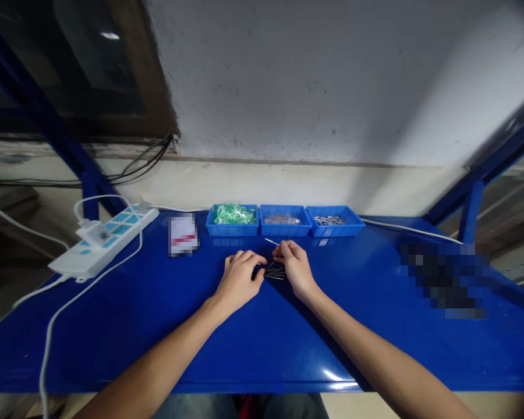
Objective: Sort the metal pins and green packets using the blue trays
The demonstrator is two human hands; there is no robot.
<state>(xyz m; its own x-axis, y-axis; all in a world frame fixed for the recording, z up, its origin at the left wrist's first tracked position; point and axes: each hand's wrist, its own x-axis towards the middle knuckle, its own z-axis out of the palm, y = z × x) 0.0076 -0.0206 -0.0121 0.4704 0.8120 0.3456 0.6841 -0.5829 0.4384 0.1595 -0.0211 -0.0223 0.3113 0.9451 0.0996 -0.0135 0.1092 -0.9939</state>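
My right hand [293, 265] pinches a thin silver metal rod [271, 241] between thumb and fingertips, its free end pointing to the upper left. Beneath and between both hands, a small loose pile of thin metal rods [274, 272] lies on the blue tabletop [262, 343]. On the pile's left side rests my left hand [241, 274], fingers curved and thumb apart, with nothing visible in its grasp. The fingertips are close to the pile; whether they touch a rod I cannot tell.
Behind my hands three blue trays stand in a row: one with green-and-clear plastic pieces [233, 215], one with small pale pieces [282, 219], one with metal rods [329, 220]. A white power strip [109, 238] with cables lies left. Blurred-out items [183, 234] sit at both sides.
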